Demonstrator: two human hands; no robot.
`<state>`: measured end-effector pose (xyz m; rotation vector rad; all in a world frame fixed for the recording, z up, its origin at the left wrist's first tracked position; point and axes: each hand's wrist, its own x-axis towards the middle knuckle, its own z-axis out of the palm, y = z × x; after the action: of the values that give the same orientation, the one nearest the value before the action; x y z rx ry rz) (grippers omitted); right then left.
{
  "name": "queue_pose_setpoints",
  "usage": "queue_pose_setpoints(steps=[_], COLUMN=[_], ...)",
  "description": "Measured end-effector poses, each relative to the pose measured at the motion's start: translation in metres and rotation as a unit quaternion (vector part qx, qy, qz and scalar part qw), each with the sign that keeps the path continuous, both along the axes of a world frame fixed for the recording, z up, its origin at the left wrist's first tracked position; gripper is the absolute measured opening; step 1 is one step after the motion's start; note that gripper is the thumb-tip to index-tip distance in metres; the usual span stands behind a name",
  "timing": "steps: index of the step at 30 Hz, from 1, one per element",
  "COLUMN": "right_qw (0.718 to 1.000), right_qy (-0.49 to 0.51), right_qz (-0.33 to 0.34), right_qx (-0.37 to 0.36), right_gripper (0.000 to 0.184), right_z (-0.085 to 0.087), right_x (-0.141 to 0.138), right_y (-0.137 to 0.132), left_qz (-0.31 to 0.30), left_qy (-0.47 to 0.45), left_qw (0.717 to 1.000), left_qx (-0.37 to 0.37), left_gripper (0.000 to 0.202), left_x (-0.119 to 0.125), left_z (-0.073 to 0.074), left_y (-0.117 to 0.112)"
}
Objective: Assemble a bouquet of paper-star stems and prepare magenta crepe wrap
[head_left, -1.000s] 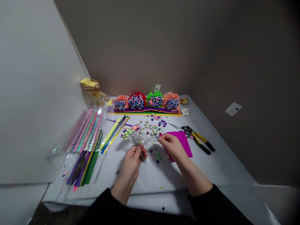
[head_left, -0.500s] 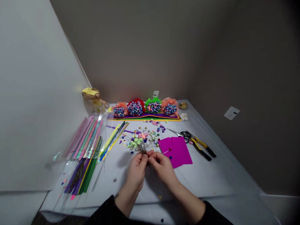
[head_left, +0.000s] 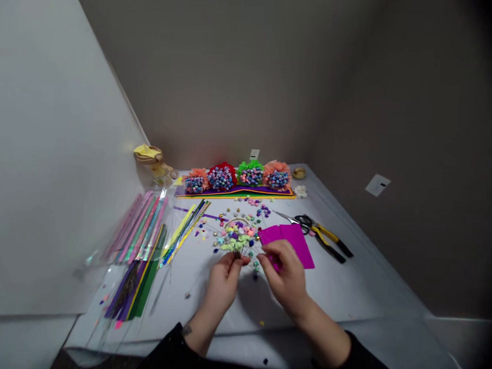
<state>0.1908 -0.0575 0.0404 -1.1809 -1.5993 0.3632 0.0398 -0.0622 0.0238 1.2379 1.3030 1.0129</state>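
My left hand (head_left: 222,281) is closed in a pinch around thin wire stems. Above its fingertips, the stems carry a bunch of small folded-paper stars (head_left: 236,238) in pale green, pink, purple and white. To the right, my right hand (head_left: 286,276) is closed too, thumb and forefinger pinched on what looks like a thin wire stem; its ends are hard to make out. This hand hovers over the lower left part of a magenta paper sheet (head_left: 300,246). A dark blue star (head_left: 251,243) shows at the bunch's right edge.
Scissors (head_left: 291,219) and yellow-and-black pliers (head_left: 329,240) lie at the right. On the left are paper strips (head_left: 146,223) in a clear bag and loose coloured strips (head_left: 184,233). Finished star bouquets (head_left: 222,177) line the back, beside a yellow-topped jar (head_left: 151,161).
My right hand has parted from the left and moved right, over the magenta sheet. The star bunch has tilted up and spread in my left hand.
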Motion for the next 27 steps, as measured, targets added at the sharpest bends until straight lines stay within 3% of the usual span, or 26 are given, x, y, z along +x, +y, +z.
queue_pose_setpoints(steps=[3,7,12,20,24,27], right_qw=[0.981,0.965,0.958,0.938,0.943,0.953], right_qy=[-0.119,-0.176,-0.169,-0.136,-0.134,-0.105], right_qz=[0.015,0.031,0.003,-0.069,-0.053,-0.083], right_qx=[0.149,0.194,0.23,0.31,0.301,0.272], right_gripper=[0.027,0.025,0.021,0.026,0.023,0.03], right_z=[0.026,0.036,0.025,0.004,0.002,0.001], right_x=[0.012,0.017,0.014,0.005,0.003,0.012], right_y=[0.006,0.014,0.012,0.015,0.016,0.013], left_qz=[-0.007,-0.018,-0.041,-0.054,-0.034,0.005], left_qy=[0.041,0.046,-0.005,-0.121,-0.096,-0.047], left_qw=[0.999,0.999,0.999,0.99,0.994,0.999], left_qx=[0.003,0.001,0.012,-0.05,-0.034,-0.011], left_gripper=[0.024,0.022,0.02,0.018,0.018,0.018], left_x=[0.0,0.002,0.004,0.017,0.015,0.007], left_z=[0.007,0.011,0.008,0.006,0.007,0.005], left_y=[-0.004,-0.009,-0.014,-0.024,-0.024,-0.022])
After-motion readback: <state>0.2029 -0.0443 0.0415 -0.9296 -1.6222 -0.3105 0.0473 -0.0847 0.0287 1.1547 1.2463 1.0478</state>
